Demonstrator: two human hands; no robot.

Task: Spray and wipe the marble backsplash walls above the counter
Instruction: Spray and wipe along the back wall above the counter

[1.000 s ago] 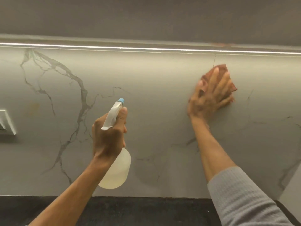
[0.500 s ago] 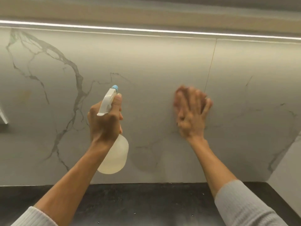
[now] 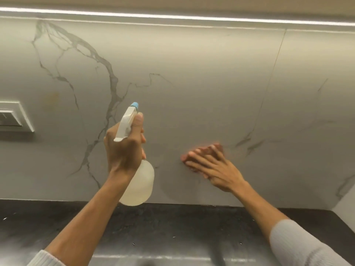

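Note:
The grey marble backsplash [image 3: 192, 73] with dark veins fills the view. My left hand [image 3: 123, 150] grips a translucent spray bottle [image 3: 140, 181] with a white trigger head and blue nozzle, held upright just off the wall at centre-left. My right hand [image 3: 215, 167] lies flat against the lower wall, fingers pointing left. It presses a reddish-brown cloth [image 3: 187, 159] that mostly hides under the fingers. The hand and cloth are blurred with motion.
A black stone counter [image 3: 172, 227] runs along the bottom. A white switch plate [image 3: 13, 116] sits on the wall at the left edge. A light strip [image 3: 192, 17] glows along the top. A vertical seam [image 3: 269, 83] splits the slabs; a side wall [image 3: 345, 204] meets at right.
My right hand has swept the cloth down and to the left, from high on the right of the seam to low on the wall. The bottle hand has held about steady.

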